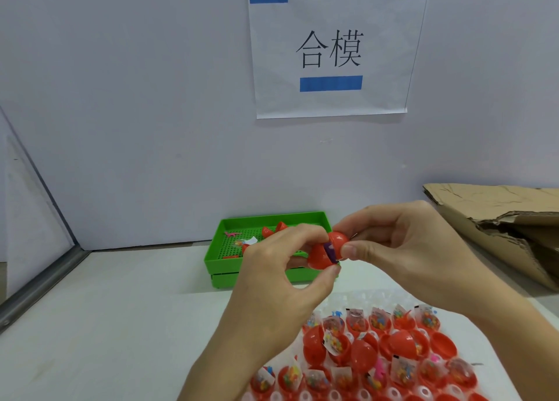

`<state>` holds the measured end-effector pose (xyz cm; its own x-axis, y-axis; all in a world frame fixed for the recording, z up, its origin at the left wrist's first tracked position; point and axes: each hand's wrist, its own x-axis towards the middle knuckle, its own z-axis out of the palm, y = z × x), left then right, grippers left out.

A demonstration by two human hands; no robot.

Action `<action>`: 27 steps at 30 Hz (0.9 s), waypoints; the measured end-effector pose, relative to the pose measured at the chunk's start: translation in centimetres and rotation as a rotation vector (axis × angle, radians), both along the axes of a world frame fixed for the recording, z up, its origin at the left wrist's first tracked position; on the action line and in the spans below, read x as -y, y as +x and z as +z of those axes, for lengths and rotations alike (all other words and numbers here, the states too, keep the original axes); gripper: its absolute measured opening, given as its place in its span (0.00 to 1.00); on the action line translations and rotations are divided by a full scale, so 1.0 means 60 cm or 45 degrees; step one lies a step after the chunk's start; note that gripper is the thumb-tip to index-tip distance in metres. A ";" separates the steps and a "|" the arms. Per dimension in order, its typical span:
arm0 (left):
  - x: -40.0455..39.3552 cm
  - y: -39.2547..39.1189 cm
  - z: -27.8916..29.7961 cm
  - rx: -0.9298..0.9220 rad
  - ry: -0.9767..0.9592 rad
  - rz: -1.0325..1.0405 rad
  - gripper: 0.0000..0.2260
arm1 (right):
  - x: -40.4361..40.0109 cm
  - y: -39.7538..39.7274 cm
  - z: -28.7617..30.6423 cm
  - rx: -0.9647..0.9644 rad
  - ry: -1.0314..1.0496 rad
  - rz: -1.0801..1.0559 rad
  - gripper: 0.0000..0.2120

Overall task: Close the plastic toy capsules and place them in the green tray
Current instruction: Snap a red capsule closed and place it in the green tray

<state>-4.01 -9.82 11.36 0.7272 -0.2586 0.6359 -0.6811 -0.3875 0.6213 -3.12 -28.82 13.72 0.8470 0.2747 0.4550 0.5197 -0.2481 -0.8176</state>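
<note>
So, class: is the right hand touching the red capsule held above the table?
Touching. The head view shows the right hand pinching the red capsule's upper half between thumb and fingertips.

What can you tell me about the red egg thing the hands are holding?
The red capsule looks like shiny smooth plastic, made of two rounded halves. It is not closed yet: a gap shows something purple inside. The left hand pinches the lower half, the right hand pinches the upper half. It is held in the air, in front of the green tray.

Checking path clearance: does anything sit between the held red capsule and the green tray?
Nothing visible does. The half-open red plastic capsule, pinched by left hand and right hand, hovers before the green plastic tray.
</note>
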 end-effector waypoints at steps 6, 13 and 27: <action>-0.004 0.001 0.002 0.014 -0.005 0.004 0.09 | -0.004 0.000 -0.001 -0.027 0.025 0.016 0.10; 0.001 -0.001 -0.001 0.036 0.006 0.070 0.13 | -0.003 -0.001 -0.001 0.000 0.014 0.000 0.09; 0.001 0.003 -0.003 -0.054 -0.080 0.057 0.15 | -0.002 -0.002 0.000 0.014 0.002 -0.031 0.10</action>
